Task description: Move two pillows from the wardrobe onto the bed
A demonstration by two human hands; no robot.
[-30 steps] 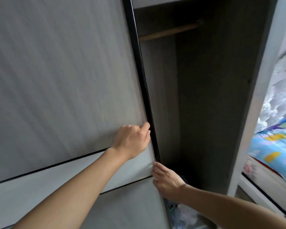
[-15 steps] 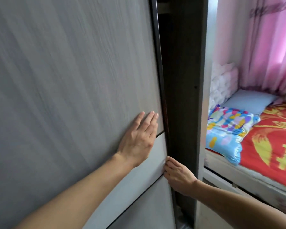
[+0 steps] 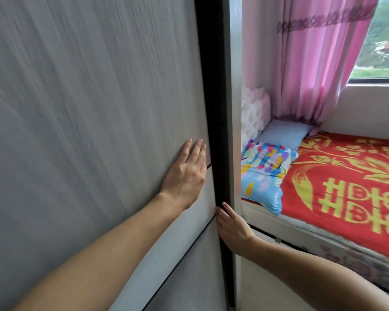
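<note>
The grey sliding wardrobe door (image 3: 88,131) fills the left of the view and sits almost against the wardrobe's side panel (image 3: 234,108); only a dark strip shows between them. My left hand (image 3: 186,173) lies flat on the door, fingers spread. My right hand (image 3: 229,225) holds the door's dark edge lower down, fingers curled around it. On the bed (image 3: 346,198) at the right lie a colourful patterned pillow (image 3: 263,173) and a plain blue pillow (image 3: 283,135) behind it. The wardrobe's inside is hidden.
A red and gold blanket (image 3: 357,187) covers the bed. Pink curtains (image 3: 312,63) hang by the window (image 3: 382,41) behind it. A white fluffy bundle (image 3: 254,113) leans in the corner. Pale floor (image 3: 279,288) runs between wardrobe and bed.
The door has slid to the right and the wide opening has narrowed to a thin dark gap. My left hand went from gripping the edge to lying flat. The view swung right toward the bed.
</note>
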